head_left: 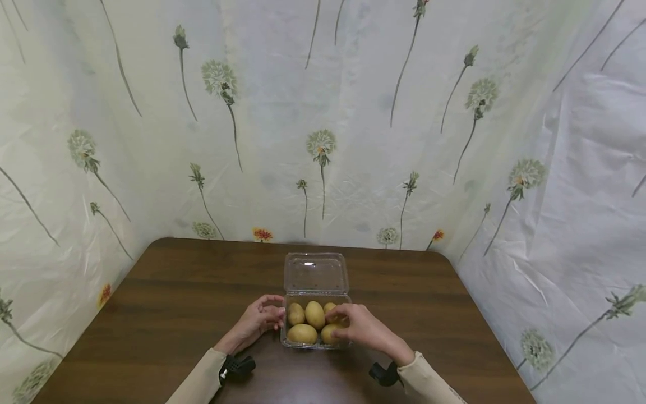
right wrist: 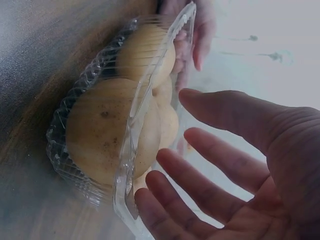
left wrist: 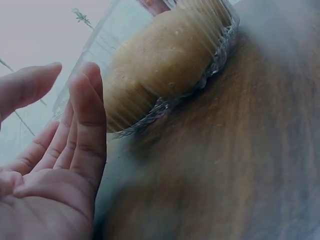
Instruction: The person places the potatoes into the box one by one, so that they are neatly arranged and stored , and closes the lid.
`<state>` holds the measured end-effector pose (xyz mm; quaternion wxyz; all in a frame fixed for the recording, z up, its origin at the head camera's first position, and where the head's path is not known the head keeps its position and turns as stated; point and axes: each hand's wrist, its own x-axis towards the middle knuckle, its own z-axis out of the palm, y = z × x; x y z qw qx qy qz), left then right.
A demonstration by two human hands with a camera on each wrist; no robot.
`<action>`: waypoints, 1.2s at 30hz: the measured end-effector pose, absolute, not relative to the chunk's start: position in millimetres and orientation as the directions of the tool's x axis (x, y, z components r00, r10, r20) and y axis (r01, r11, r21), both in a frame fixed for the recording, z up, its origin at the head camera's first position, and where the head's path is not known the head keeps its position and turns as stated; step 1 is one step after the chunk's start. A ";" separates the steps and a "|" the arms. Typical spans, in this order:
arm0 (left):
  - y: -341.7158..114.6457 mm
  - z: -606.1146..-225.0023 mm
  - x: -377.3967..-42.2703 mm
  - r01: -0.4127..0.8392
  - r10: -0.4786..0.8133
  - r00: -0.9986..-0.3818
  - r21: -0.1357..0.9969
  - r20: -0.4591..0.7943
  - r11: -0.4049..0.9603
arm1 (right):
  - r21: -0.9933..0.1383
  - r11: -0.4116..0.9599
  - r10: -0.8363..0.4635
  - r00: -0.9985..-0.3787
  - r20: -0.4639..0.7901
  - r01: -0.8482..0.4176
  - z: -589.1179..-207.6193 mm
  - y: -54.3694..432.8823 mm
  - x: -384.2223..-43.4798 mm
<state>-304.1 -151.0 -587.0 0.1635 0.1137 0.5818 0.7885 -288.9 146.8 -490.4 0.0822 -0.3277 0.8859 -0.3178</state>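
Note:
A clear plastic clamshell box (head_left: 316,346) holds several yellow potatoes (head_left: 315,315), and its hinged lid (head_left: 316,273) is raised away from me. My left hand (head_left: 261,318) is at the box's left side; in the left wrist view its fingers (left wrist: 90,112) extend along the wall, the thumb held apart. My right hand (head_left: 364,328) reaches over the right rim, partly covering the right-hand potatoes in the head view. From the right wrist, its loosely bent fingers (right wrist: 200,187) are spread beside the rim, with nothing between thumb and fingers.
The box rests on a dark brown wooden table (head_left: 212,269). A pale curtain (head_left: 272,112) printed with dandelions surrounds the table at the back and sides. Black wrist devices (head_left: 384,374) are strapped near both sleeves.

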 end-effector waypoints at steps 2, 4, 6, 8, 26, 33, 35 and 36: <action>-151.7 -585.8 -304.3 -0.124 0.376 -0.926 0.953 -0.012 -0.276 | -0.619 0.585 -0.622 -0.780 0.072 -0.524 -490.4 147.9 -289.9; -152.8 -584.2 -304.9 -0.126 0.365 -0.931 0.953 -0.018 -0.276 | -0.630 0.584 -0.612 -0.788 0.071 -0.511 -490.3 149.1 -291.7; -154.3 -582.3 -305.9 -0.135 0.357 -0.933 0.954 -0.031 -0.269 | -0.648 0.582 -0.602 -0.796 0.064 -0.492 -490.4 150.7 -294.1; -156.2 -579.3 -307.8 -0.137 0.356 -0.934 0.958 -0.041 -0.251 | -0.661 0.583 -0.592 -0.805 0.053 -0.472 -490.1 153.3 -297.1; -173.8 -555.0 -330.0 -0.176 0.387 -0.917 0.970 -0.098 -0.170 | -0.760 0.561 -0.426 -0.902 0.076 -0.329 -492.4 176.8 -319.2; -169.5 -551.2 -338.9 -0.202 0.338 -0.930 0.968 -0.142 -0.150 | -0.870 0.441 -0.326 -0.942 0.076 -0.222 -506.6 183.6 -335.1; -167.8 -550.8 -340.7 -0.193 0.341 -0.931 0.970 -0.134 -0.146 | -0.889 0.426 -0.282 -0.958 0.046 -0.168 -510.6 184.3 -340.3; -166.8 -550.6 -341.4 -0.186 0.346 -0.930 0.972 -0.126 -0.145 | -0.897 0.418 -0.258 -0.966 0.034 -0.143 -512.4 184.2 -342.9</action>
